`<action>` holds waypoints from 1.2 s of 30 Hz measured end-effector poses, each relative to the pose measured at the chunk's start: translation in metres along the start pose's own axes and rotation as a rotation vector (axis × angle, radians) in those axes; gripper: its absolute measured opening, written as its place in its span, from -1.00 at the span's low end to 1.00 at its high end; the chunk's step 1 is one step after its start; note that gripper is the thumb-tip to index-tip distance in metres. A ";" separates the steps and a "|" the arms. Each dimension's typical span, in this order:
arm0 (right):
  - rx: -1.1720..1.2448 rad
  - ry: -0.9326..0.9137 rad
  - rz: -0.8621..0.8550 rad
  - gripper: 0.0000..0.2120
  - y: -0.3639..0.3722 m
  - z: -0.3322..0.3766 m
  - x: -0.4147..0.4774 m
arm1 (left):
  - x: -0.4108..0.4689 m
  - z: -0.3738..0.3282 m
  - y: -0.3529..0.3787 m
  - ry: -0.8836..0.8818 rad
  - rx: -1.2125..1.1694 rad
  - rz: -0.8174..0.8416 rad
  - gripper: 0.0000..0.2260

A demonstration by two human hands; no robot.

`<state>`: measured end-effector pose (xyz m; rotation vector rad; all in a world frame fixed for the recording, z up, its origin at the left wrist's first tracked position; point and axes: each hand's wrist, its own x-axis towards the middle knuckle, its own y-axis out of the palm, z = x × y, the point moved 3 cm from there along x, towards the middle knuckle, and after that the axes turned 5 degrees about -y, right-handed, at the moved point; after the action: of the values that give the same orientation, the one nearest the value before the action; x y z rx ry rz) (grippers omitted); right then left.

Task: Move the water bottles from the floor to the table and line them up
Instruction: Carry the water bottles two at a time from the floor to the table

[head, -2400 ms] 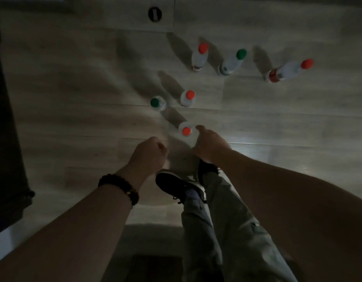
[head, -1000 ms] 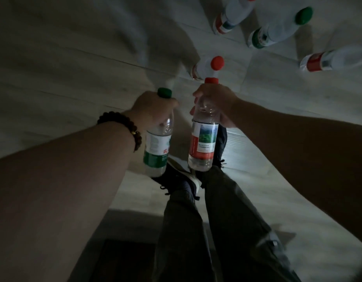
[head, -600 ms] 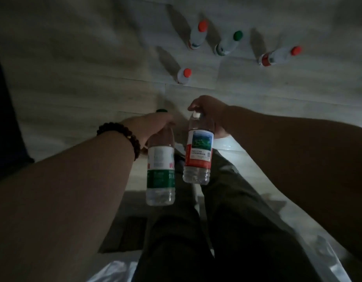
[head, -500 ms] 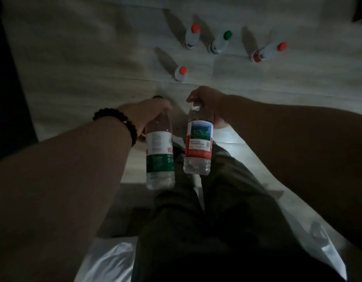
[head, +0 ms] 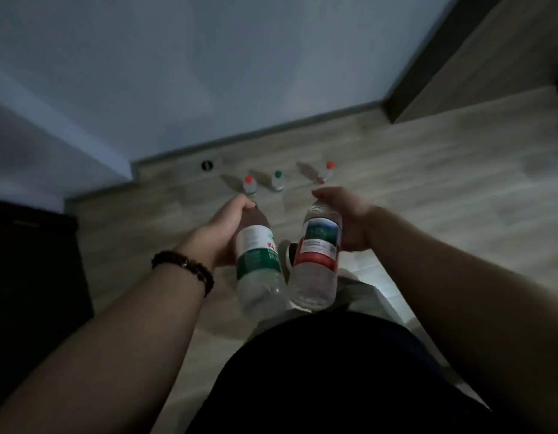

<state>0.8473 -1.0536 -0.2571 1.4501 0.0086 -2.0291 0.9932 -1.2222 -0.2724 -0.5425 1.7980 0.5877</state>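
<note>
The room around me is dim, a pale wall (head: 208, 73) ahead meeting the wood-plank floor (head: 443, 189) along a dark baseboard (head: 271, 130). A small round dark fitting (head: 207, 165) sits in the floor near that wall. A dark strip (head: 431, 57) rises at my right, and a black bulk (head: 30, 277), too dark to make out, stands at my left.

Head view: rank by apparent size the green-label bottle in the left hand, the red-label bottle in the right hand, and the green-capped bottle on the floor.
1. green-label bottle and red-label bottle: about alike, not ranked.
2. green-capped bottle: looks much smaller, but it stands farther from the camera, so true size is unsure.
</note>
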 end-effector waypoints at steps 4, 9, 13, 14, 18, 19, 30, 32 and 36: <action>0.248 -0.093 0.012 -0.59 -0.030 -0.016 -0.057 | -0.018 -0.011 0.059 0.061 0.055 0.183 -0.61; 0.434 -0.132 -0.064 -0.68 -0.077 -0.024 -0.113 | -0.043 -0.025 0.152 0.094 0.174 0.334 -0.63; 0.486 -0.261 -0.173 -0.79 -0.125 -0.019 -0.152 | -0.066 -0.027 0.231 0.079 0.212 0.397 -0.69; 0.518 -0.285 -0.194 -0.81 -0.140 -0.019 -0.161 | -0.070 -0.026 0.250 0.072 0.239 0.416 -0.68; 0.627 -0.346 -0.161 -0.66 -0.205 -0.008 -0.196 | -0.075 -0.018 0.337 0.055 0.292 0.494 -0.66; 0.652 -0.402 -0.166 -0.64 -0.222 -0.001 -0.205 | -0.076 -0.016 0.360 0.060 0.286 0.511 -0.66; 0.976 -0.510 -0.155 -0.77 -0.427 0.035 -0.317 | -0.077 0.004 0.589 0.026 0.299 0.388 -0.56; 1.017 -0.568 -0.156 -0.72 -0.455 0.040 -0.331 | -0.079 0.008 0.623 -0.023 0.327 0.370 -0.50; 1.112 -0.564 -0.125 -0.66 -0.509 0.041 -0.350 | -0.079 0.012 0.696 -0.044 0.459 0.432 -0.48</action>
<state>0.6277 -0.4918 -0.1188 1.3462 -1.4855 -2.6067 0.5890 -0.6721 -0.1139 0.1757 1.9387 0.4446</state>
